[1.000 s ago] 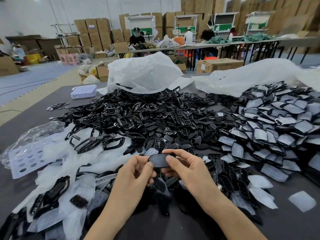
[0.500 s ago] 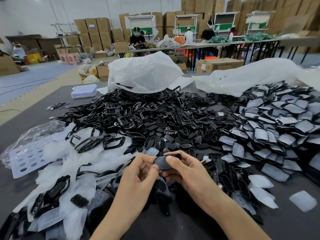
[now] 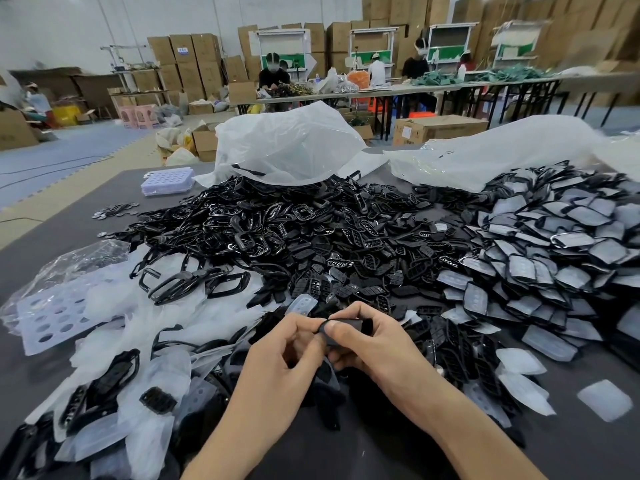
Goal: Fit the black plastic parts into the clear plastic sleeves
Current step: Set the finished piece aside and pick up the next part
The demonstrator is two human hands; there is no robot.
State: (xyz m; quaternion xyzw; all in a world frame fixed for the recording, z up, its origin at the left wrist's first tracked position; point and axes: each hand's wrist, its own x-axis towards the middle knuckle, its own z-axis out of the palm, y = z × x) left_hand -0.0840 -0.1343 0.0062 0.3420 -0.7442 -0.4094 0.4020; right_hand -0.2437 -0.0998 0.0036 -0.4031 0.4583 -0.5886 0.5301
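Note:
Both hands meet low in the middle of the view over a small black plastic part (image 3: 349, 326). My left hand (image 3: 284, 348) pinches its left end with thumb and fingers curled. My right hand (image 3: 374, 337) grips it from the right, thumb on top. Whether a clear sleeve covers it I cannot tell. A big heap of loose black parts (image 3: 294, 237) fills the table's middle. To the right lies a pile of sleeved parts (image 3: 554, 251). Empty clear sleeves (image 3: 152, 368) lie scattered at the left.
A dark grey table (image 3: 606, 455) holds everything. White plastic bags (image 3: 287, 143) stand at the back. A perforated lilac tray (image 3: 166, 180) sits far left, another in a clear bag (image 3: 52, 317) at the left edge. People work at distant tables among cardboard boxes.
Both hands have drawn slightly toward me and lower with the part. The fingers have curled tighter around it, hiding more of it than a second ago.

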